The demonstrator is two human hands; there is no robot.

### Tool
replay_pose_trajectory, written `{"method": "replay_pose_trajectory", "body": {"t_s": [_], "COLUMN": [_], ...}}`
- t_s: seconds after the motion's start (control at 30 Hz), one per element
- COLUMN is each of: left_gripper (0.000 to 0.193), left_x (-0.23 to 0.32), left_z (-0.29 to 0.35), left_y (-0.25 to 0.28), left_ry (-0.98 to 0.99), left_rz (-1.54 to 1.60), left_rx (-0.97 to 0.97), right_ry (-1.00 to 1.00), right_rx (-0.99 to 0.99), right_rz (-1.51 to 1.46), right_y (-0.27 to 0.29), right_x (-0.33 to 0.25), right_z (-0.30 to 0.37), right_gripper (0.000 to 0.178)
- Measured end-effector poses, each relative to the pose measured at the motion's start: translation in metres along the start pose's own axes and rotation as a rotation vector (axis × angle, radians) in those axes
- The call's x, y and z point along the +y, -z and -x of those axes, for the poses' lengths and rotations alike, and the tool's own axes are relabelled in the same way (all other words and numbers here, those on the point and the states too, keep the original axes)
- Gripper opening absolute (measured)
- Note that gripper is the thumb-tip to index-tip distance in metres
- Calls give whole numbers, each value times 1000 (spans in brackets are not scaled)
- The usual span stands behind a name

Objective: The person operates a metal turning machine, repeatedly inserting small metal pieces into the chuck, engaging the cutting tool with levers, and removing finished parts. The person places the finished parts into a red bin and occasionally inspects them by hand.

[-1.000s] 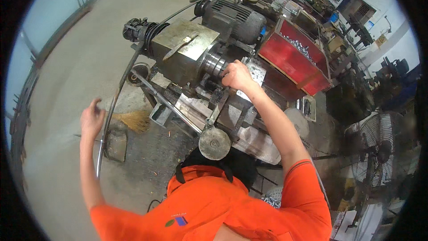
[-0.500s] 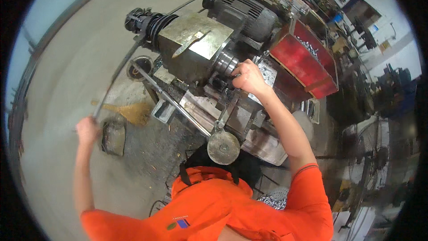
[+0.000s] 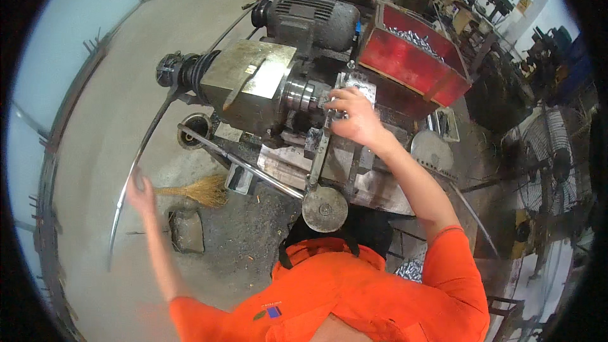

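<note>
A belt-driven machine with a metal housing (image 3: 244,79) stands before me, and a round steel chuck (image 3: 299,95) projects from its right side. Just right of the chuck is my right hand (image 3: 358,117), its fingers bent but apart over the tooling; any small part beneath them is hidden. A long curved metal lever (image 3: 150,130) runs from the pulley end down to the left. My left hand (image 3: 140,195) lies against its lower part, thumb and fingers apart, slightly blurred. In front of me is a straight bar (image 3: 253,171) beside a round metal disc (image 3: 325,209).
A red bin (image 3: 405,63) of small metal parts stands behind the machine at right, beside a motor (image 3: 310,22). A straw broom (image 3: 196,191) and a dustpan (image 3: 187,230) lie on the floor at left. A fan (image 3: 551,158) stands far right.
The lever has swung, and its lower end now reaches past my left hand, whose grip has loosened. My right hand has drawn slightly away from the chuck, its fingers spreading. The view has shifted.
</note>
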State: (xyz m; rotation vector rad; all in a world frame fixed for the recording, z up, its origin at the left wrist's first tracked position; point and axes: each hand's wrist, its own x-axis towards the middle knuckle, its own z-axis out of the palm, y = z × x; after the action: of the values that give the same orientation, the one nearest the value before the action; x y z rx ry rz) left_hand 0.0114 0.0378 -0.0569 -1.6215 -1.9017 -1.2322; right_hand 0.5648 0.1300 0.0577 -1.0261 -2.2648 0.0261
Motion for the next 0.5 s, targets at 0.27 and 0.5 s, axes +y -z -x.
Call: {"method": "replay_pose_trajectory", "body": {"t_s": [0.27,0.5], "left_gripper": [36,29], "left_x": [85,90], "left_z": [134,78], "left_y": [-135,-141], "left_ry": [-123,-409], "left_rz": [-296,-578], "left_rx": [-1051,-1210], "right_ry": [-520,-1039], "right_rx": [-23,21], "right_rz": [65,287], "right_y": [103,168], "right_x": [-1,59], "right_z": [170,348], "right_gripper": [38,43]}}
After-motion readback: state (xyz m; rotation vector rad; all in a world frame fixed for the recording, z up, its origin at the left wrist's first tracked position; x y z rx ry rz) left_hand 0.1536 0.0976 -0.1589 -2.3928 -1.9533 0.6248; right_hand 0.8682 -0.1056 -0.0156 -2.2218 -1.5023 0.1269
